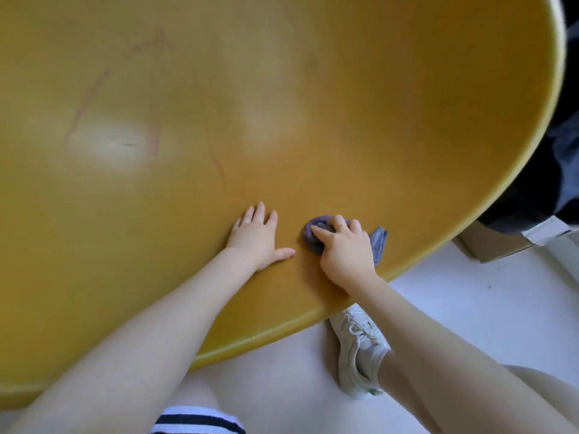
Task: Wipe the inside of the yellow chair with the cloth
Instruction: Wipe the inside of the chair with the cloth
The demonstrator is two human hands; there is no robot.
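Note:
The yellow chair (282, 104) fills most of the head view as a wide curved shell, with faint reddish scribble marks on its left half. My right hand (343, 249) presses a bunched grey-blue cloth (315, 234) against the inner surface close to the front rim; one corner of the cloth sticks out to the right of the hand. My left hand (257, 238) lies flat on the shell just to the left of the cloth, fingers spread, holding nothing.
The shell's rim (416, 267) curves from the lower left up to the right. Below it lies a pale floor (470, 302) with my white sneaker (360, 349). A cardboard box (495, 242) and dark fabric (551, 170) sit at the right edge.

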